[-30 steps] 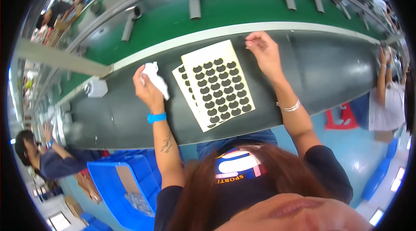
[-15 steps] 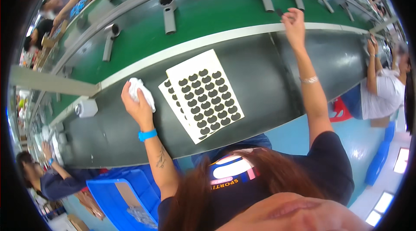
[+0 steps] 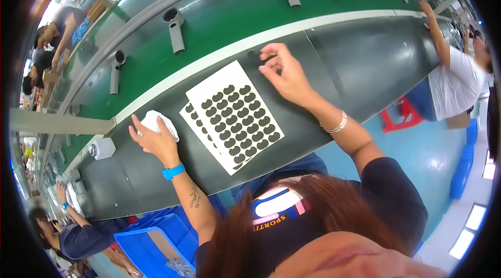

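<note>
My left hand [image 3: 156, 141] is open, its fingers spread beside and partly over a crumpled white cloth [image 3: 166, 125] on the dark worktable. My right hand [image 3: 288, 74] is bent above the table, past the upper right of the sticker sheets. A small black sticker [image 3: 253, 57] shows at its fingertips; how it is gripped is hard to make out. Between my hands lies a white sheet [image 3: 219, 83] with rows of round black notched stickers. A second such sheet [image 3: 189, 116] sticks out from under its left side.
Beyond a pale rail, a green conveyor [image 3: 224, 22] carries several grey tubes with ring heads [image 3: 175, 30]. A white container [image 3: 103, 147] stands at the left. Co-workers sit to either side. A blue bin [image 3: 151, 252] is below left, a red stool [image 3: 401, 115] at right.
My right hand has come back from over the conveyor toward the sheets, the black sticker still at its fingertips. My left fingers have spread from the cloth. The tubes have shifted left.
</note>
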Demonstrator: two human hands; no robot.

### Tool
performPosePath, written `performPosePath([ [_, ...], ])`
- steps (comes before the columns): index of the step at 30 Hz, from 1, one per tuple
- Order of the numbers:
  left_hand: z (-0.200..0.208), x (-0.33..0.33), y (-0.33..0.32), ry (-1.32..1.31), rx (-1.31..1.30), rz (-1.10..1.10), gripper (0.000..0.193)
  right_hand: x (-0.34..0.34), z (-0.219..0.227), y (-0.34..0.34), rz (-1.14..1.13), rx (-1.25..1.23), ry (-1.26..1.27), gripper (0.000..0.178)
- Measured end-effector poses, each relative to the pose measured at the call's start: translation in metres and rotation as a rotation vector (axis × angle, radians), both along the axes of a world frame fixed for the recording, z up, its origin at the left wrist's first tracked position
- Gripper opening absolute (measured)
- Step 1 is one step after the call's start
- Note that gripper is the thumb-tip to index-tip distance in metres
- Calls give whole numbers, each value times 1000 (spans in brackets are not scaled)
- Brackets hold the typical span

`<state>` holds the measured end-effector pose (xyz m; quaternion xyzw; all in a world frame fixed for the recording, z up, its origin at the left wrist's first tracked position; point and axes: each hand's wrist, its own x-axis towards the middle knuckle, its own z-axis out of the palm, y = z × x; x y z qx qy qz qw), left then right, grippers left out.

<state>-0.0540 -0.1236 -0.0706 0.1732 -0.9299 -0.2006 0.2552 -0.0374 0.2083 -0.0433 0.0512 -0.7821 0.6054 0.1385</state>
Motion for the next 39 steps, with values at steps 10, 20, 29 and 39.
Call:
performPosePath([
  [10,17,12,-19,385,-139,-144,54,5,-29,-3,23,82,-29,42],
  [20,30,63,38,-67,1599,-457,58,9,-19,-25,246,122,-109,72],
  [29,29,46,52,-79,1531,-445,57,16,-13,-40,446,268,-82,76],
  [39,9,39,65,-179,1333,-653,23,13,-27,-37,216,276,108,85],
])
